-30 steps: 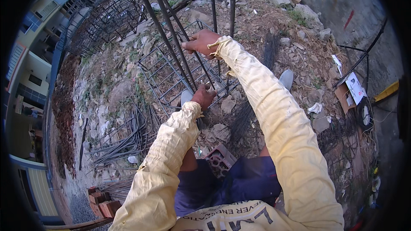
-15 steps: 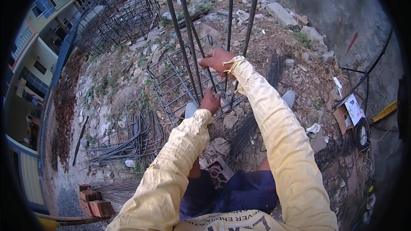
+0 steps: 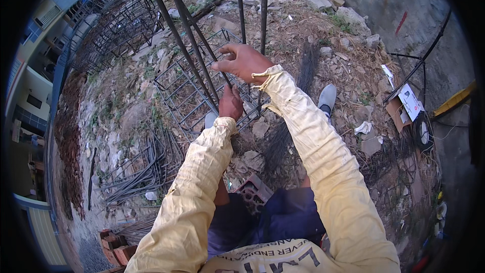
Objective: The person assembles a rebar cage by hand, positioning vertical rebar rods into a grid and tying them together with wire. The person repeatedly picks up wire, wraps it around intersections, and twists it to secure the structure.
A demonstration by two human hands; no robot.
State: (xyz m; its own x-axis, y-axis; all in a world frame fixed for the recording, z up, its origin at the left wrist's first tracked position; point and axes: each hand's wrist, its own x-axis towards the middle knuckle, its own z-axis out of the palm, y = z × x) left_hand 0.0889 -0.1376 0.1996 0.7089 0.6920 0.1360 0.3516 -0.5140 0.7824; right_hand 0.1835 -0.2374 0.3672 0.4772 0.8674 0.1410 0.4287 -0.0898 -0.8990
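Observation:
Several tall dark steel bars (image 3: 184, 35) rise before me, standing through a cage of steel stirrups (image 3: 169, 92) on the ground. My left hand (image 3: 231, 103) is closed low on one slanting bar, at the cage's near side; its fingers are partly hidden. Just above it, my right hand (image 3: 246, 63) is open, thumb and fingers apart, beside the same bar. Nothing shows in its grasp. Yellow sleeves cover both forearms.
A perforated block (image 3: 253, 192) lies between my legs. Thin dark wire (image 3: 283, 146) is bundled right of the cage, bent rods (image 3: 144, 172) left. Bricks (image 3: 117, 247) sit lower left. Rubble covers the ground; a concrete wall (image 3: 374, 0) stands right. More rebar cages (image 3: 118, 30) lie far left.
My right hand has opened its fingers from the bar. The left hand has closed where its finger was extended. The whole view has shifted, so the bars appear farther left.

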